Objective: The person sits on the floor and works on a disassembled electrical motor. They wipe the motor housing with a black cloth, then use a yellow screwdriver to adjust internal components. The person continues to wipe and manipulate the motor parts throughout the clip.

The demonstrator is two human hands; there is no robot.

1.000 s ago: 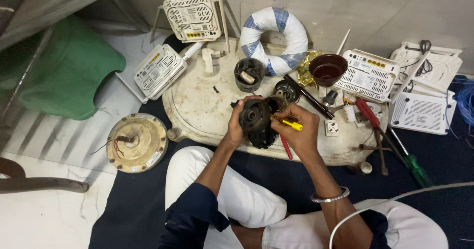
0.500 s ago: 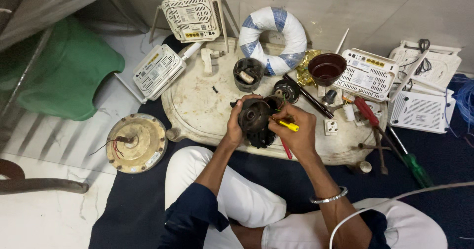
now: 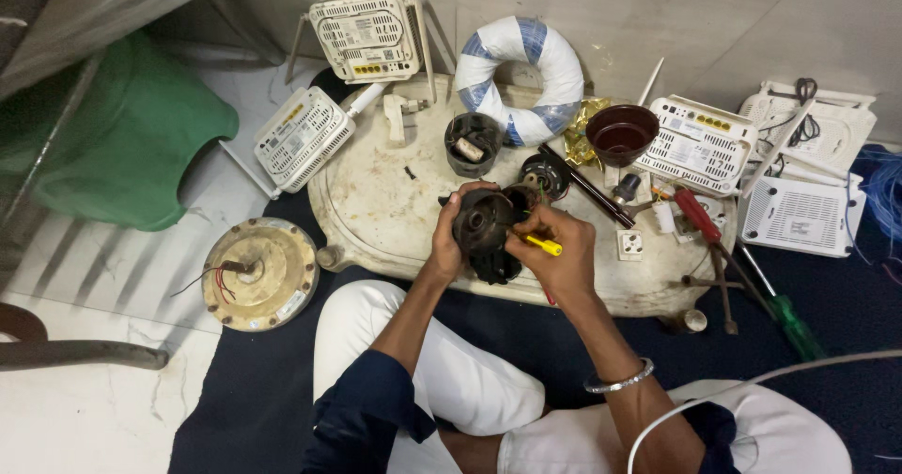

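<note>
A dark, round motor part [image 3: 483, 222] is held upright above the near edge of the stained white table [image 3: 376, 211], a yellow-handled screwdriver [image 3: 542, 245] touching its right side.

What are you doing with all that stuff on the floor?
A person sits cross-legged on the floor at a dirty white tray. The left hand holds a dark round motor part, and the right hand pokes at it with a yellow-handled tool. White router boxes, a brown bowl and screwdrivers lie around.

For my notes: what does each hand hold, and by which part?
Left hand grips the dark round motor part by its rim; right hand holds a yellow-handled tool by its handle.
</note>
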